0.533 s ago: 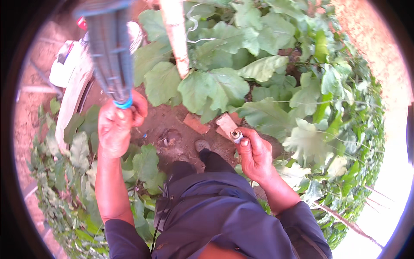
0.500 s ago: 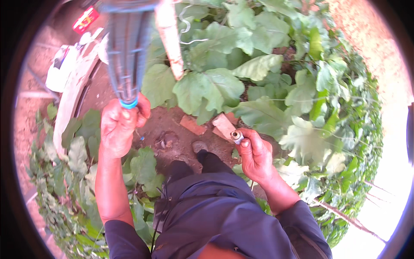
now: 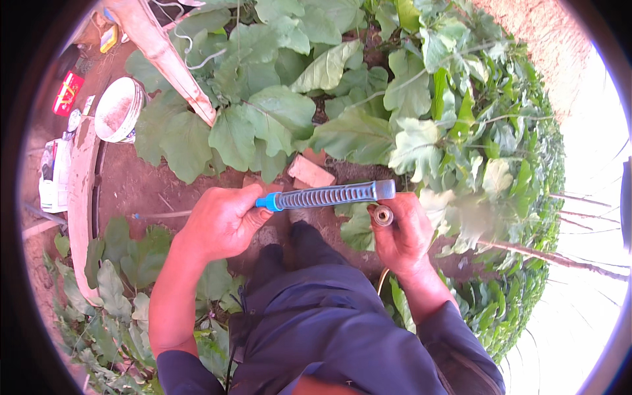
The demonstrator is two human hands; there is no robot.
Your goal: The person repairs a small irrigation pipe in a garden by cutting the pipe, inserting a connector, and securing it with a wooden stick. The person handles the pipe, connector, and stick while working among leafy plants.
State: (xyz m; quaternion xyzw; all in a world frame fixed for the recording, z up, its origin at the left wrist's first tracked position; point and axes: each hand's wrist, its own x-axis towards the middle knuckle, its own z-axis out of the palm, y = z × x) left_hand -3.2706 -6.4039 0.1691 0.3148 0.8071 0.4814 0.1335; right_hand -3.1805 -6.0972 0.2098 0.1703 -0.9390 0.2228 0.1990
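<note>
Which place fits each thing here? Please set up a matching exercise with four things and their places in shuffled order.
Things:
1. blue ribbed tube
2. brass fitting
3. white bucket
4. brick piece

Places:
A. on bare soil below the big leaves
B. far left, beside the slanted post
C. in the right hand
D. in the left hand, lying level

Pairs: 1-D, 2-C, 3-B, 4-A

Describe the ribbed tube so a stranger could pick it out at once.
Start at the big-leaved green plants and drop to the bare soil by the brick. There the left hand holds a ribbed tube level toward the right hand. It alone is grey-blue, with a bright blue collar.
</note>
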